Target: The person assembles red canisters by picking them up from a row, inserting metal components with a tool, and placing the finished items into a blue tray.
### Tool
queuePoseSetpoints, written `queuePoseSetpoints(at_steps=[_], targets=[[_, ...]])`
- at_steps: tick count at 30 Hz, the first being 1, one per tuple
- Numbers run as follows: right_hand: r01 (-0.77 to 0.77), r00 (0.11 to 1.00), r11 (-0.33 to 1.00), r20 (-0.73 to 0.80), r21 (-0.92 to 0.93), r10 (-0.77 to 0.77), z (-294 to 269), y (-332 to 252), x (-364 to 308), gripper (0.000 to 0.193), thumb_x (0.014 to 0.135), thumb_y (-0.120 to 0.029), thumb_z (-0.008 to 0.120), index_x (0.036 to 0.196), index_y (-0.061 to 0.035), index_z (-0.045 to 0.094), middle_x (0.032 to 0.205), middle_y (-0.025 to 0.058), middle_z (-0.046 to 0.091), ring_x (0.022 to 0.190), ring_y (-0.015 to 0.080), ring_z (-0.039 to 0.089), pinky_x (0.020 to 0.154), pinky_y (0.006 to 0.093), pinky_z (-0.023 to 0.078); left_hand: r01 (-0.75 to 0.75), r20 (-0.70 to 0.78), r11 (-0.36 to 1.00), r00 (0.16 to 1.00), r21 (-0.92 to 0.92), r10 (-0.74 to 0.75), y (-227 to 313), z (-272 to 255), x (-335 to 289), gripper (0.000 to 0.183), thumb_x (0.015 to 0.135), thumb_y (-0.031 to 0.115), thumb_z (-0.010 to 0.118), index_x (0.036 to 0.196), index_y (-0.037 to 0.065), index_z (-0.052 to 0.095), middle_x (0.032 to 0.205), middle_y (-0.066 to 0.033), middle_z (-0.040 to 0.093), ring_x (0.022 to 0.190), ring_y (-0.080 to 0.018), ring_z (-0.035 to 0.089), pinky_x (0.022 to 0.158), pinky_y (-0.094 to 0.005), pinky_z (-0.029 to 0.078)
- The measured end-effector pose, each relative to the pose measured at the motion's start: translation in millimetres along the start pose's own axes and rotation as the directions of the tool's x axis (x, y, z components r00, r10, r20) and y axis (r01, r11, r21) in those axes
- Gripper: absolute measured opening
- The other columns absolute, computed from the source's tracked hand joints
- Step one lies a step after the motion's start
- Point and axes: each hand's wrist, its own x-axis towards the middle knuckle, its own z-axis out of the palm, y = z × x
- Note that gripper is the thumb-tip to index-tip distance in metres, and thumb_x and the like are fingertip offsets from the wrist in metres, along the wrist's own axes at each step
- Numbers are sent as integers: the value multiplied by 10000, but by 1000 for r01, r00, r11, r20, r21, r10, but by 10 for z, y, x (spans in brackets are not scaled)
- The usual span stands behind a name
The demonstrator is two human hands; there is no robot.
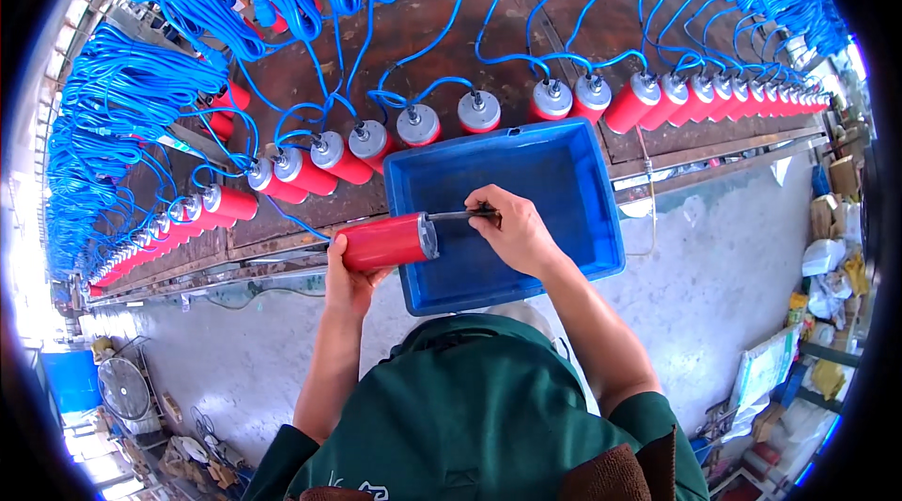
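Note:
My left hand (349,277) grips a red cylinder (381,242) from its left end and underside, holding it on its side over the left rim of a blue plastic bin (507,289). The cylinder's grey end (428,236) faces right, and a blue cable runs up to its other end. With closed fingers my right hand (515,230) holds a thin screwdriver-like tool (451,215), its metal shaft pointing left. The shaft's tip meets the upper edge of the grey end; whether it sits in anything there is too small to tell.
Behind the bin, red cylinders with grey tops (479,111) stand in a long curved row along the brown table (413,40). Blue cables link them to thick coiled bundles (141,78). A standing fan (124,388) is at lower left; bags and boxes (827,257) lie at right.

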Motion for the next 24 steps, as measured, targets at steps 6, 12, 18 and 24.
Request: queuePoseSetpoints(at_steps=[6,12,18,24], targets=[[149,988,988,-40,-27,-150,1,35,50,223,984,97,645,1172,-21,656,1149,142,738,947,246,741,836,329,599,-7,-63,1000,998,-12,6,-11,39,-9,678,1053,543,572,1484,26,496,1417,-216,662,1274,-370,694,1008,-522,633],[-1,999,939,35,343,-11,-77,293,2,229,1071,71,535,1287,-5,534,1238,178,726,955,188,756,836,313,629,-35,-47,999,998,12,35,-19,49,-16,684,1048,546,583,1474,17,501,1389,-221,676,1226,-361,721,948,-493,660],[-313,950,906,93,285,299,-143,102,2,128,1115,-105,591,1156,10,628,1047,150,760,717,154,723,643,289,600,-45,-53,998,998,35,47,-14,66,-37,703,1032,573,598,1457,19,516,1346,-211,699,1154,-348,752,873,-446,683],[-287,956,955,-38,75,290,-60,224,53,492,1157,-422,525,888,-42,683,707,52,631,591,130,575,567,297,472,-59,-91,996,994,67,65,-14,104,-59,677,1025,591,606,1422,45,556,1293,-177,726,1106,-316,764,814,-407,677]])
